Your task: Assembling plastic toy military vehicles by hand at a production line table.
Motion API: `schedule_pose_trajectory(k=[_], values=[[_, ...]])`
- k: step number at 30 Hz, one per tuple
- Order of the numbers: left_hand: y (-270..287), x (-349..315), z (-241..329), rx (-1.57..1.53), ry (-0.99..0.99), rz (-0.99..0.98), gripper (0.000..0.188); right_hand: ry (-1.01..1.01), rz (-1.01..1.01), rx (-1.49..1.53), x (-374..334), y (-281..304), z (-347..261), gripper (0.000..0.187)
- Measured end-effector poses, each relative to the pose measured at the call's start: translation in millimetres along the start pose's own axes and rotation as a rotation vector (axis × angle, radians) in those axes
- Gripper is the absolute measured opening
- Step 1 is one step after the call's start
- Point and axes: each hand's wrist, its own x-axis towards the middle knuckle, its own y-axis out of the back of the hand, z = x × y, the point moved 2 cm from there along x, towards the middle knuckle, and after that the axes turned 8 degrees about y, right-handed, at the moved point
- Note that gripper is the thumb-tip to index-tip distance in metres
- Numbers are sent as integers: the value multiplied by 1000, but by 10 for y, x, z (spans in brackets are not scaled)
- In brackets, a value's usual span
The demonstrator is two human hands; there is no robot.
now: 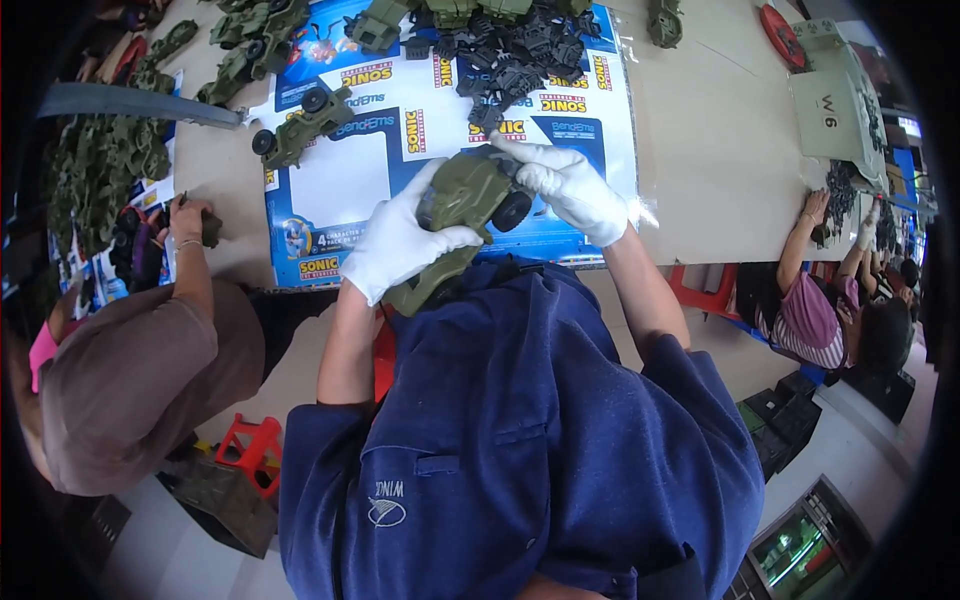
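My left hand (400, 235), in a white glove, is closed around an olive-green toy military vehicle (465, 195) held just above the table's near edge. A black wheel (512, 211) shows at the vehicle's right end. My right hand (580, 190), also gloved, is at that end with its fingers curled and pinched against a dark part. Whether a loose piece sits between those fingers is hidden. Beyond my hands, a pile of small black plastic parts (520, 60) lies on a printed blue-and-white sheet (340, 180).
One green toy vehicle with black wheels (300, 128) stands on the sheet's left part. More green vehicles (250, 45) are heaped at the far left. A grey bar (150, 103) reaches in from the left. Co-workers sit on both sides; a carton (835, 115) stands at right.
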Motion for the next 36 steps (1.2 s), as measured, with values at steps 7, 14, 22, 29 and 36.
schedule_pose_trajectory(k=[7, 14, 22, 29, 36], values=[[-26, -15, 124, 87, 134, 4, 93, 85, 10, 270, -25, 53, 187, 61], [-76, -16, 152, 145, 161, 2, 92, 63, 11, 333, -50, 20, 163, 61], [-89, -15, 143, 86, 162, -20, 85, 103, -49, 66, -10, 149, 160, 58], [-200, 47, 279, 185, 301, 111, 85, 142, -4, -857, 98, -234, -333, 106], [-270, 464, -120, -342, -469, 183, 93, 416, -92, -575, 203, -3, -351, 102]])
